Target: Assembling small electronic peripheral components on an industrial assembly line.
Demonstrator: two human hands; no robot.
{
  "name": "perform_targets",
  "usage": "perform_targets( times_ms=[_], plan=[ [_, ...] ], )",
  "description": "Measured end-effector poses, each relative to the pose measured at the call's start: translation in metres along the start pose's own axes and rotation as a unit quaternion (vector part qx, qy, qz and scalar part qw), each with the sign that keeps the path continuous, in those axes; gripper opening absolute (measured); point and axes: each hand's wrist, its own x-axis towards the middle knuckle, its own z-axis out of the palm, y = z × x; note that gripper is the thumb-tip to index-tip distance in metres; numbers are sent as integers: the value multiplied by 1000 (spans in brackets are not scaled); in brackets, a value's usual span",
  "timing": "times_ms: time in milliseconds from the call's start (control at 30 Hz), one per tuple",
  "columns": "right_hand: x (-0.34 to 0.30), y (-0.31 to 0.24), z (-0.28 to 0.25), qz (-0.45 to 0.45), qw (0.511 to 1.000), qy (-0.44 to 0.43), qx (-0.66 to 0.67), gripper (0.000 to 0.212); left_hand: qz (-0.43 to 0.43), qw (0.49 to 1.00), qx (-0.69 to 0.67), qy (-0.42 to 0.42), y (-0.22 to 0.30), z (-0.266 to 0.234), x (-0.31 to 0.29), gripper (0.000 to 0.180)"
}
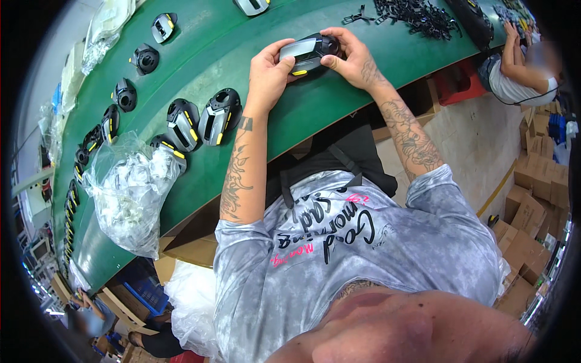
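Above the green table, a black-and-grey plastic housing with a yellow accent (307, 54) is held between both hands. My left hand (270, 72) grips its left end, with the thumb on the grey top. On the right end, by the rounded black part, my right hand (353, 59) closes its thumb and fingers. The side facing the table is hidden. Nearest to my left forearm lies a matching housing (219, 118), and another similar housing (183, 125) is just left of it.
More housings (125, 95) line the green table (290, 124) toward the left. A clear plastic bag of parts (130, 199) lies near the left front edge. Small black parts (417, 17) are heaped at the far right. Beyond, another person (520, 69) sits; cardboard boxes (525, 215) stand right.
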Motion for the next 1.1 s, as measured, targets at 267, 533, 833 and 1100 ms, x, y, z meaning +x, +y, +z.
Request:
perform_targets(
  times_ms=[267,533,833,1100],
  plan=[
    [17,-8,14,54,990,114,59,36,240,909,340,18,-7,13,-9,80],
    [16,24,-1,-3,931,221,291,22,148,745,649,40,46,23,-47,62],
    [20,25,-8,24,948,174,265,18,55,593,761,258,121,-86,65,50],
    [24,24,0,14,937,156,312,11,-34,654,671,349,50,-44,140,89]
  ],
)
